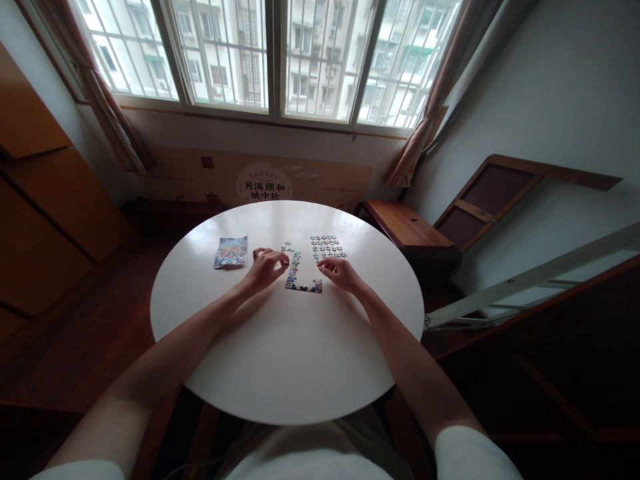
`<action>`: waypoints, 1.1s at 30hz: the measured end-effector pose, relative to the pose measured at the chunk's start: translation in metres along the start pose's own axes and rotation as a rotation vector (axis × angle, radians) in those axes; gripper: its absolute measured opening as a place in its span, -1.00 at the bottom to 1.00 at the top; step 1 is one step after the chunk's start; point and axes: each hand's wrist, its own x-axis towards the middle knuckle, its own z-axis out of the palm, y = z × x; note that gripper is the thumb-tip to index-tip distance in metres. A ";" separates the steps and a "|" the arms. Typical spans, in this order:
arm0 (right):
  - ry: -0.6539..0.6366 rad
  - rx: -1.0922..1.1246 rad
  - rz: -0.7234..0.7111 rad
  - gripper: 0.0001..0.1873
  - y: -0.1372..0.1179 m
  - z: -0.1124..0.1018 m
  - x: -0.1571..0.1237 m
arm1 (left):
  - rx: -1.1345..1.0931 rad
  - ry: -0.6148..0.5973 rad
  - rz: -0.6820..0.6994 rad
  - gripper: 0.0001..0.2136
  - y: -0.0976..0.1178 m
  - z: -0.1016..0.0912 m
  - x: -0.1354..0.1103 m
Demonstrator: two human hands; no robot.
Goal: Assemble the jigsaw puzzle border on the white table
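From your head camera, you look down on a round, glossy white table (pixel 300 353), with both your bare forearms reaching in over its near edge. Near the middle lies the partly joined, multicoloured cardboard jigsaw (pixel 303 287), its pieces forming a narrow column on the left and a strip along the side nearest you.

Your left hand (pixel 270 267) is just left of that column, its fingers curled and the thumb and forefinger brought close together; you may have a small piece between them, but I cannot tell. Your right hand (pixel 337 272) is to the right of the column, partly closed, fingertips drawn together beside the nearest loose pieces; whether they grip one I cannot tell either.

Beyond your right hand, small loose jigsaw pieces (pixel 328 244) are spread in rough rows, well separated from the column. A few more small loose pieces (pixel 288 245) lie just past your left fingertips. Left of your left hand, apart from it, a blue-and-orange printed rectangular packet (pixel 232 253) rests flat on the table.

Past the table, a tan printed cardboard panel (pixel 200 177) stands below the barred window (pixel 273 60), and a brown wooden bench (pixel 407 223) sits to the right.
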 end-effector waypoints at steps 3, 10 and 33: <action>0.087 0.067 -0.101 -0.68 -0.008 0.006 0.001 | -0.048 0.029 0.070 -0.85 0.007 0.000 0.000; 0.046 0.136 -0.248 -0.73 -0.023 0.022 -0.002 | -0.138 0.048 0.210 -0.81 0.020 0.001 -0.001; 0.114 0.103 -0.137 -0.84 -0.014 0.019 0.001 | -0.157 0.022 0.312 -0.79 0.021 0.005 -0.004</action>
